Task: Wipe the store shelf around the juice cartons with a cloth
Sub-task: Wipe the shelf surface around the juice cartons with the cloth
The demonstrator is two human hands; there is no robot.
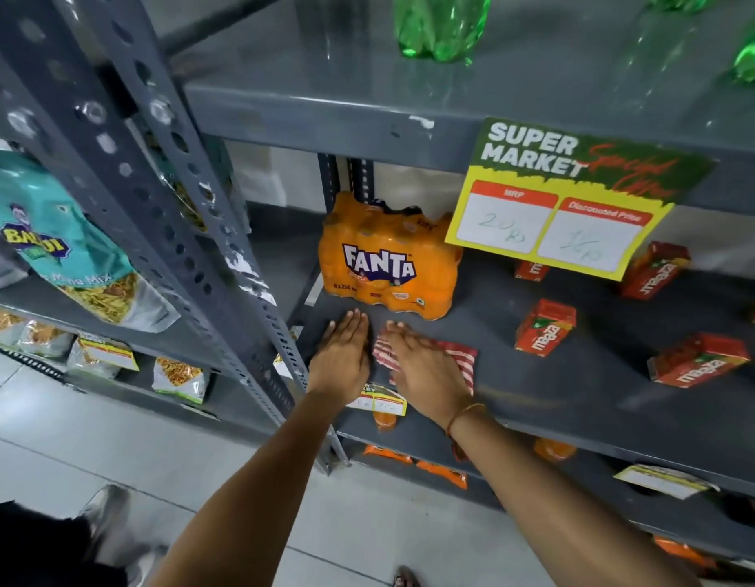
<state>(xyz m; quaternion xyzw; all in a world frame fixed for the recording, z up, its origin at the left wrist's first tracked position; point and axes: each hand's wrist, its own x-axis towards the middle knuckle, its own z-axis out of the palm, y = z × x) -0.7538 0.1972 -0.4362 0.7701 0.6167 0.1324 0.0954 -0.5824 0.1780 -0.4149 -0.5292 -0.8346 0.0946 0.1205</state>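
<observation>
1. Left hand: flat, palm down on the grey shelf near its front edge, fingers together, grip holding nothing.
2. Right hand: flat, pressing the red-and-white striped cloth onto the shelf just beside the left hand; grip spread, not closed round it.
3. Fanta pack: just behind both hands.
4. Red juice cartons: scattered right of the cloth, apart from it.
5. Price sign: hangs from the shelf above.

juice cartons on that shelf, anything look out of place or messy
Yes. The red juice cartons are scattered and turned at different angles rather than lined up; the one at the right seems to lie on its side. No spill shows. The Fanta pack stands squarely at the back left.
</observation>
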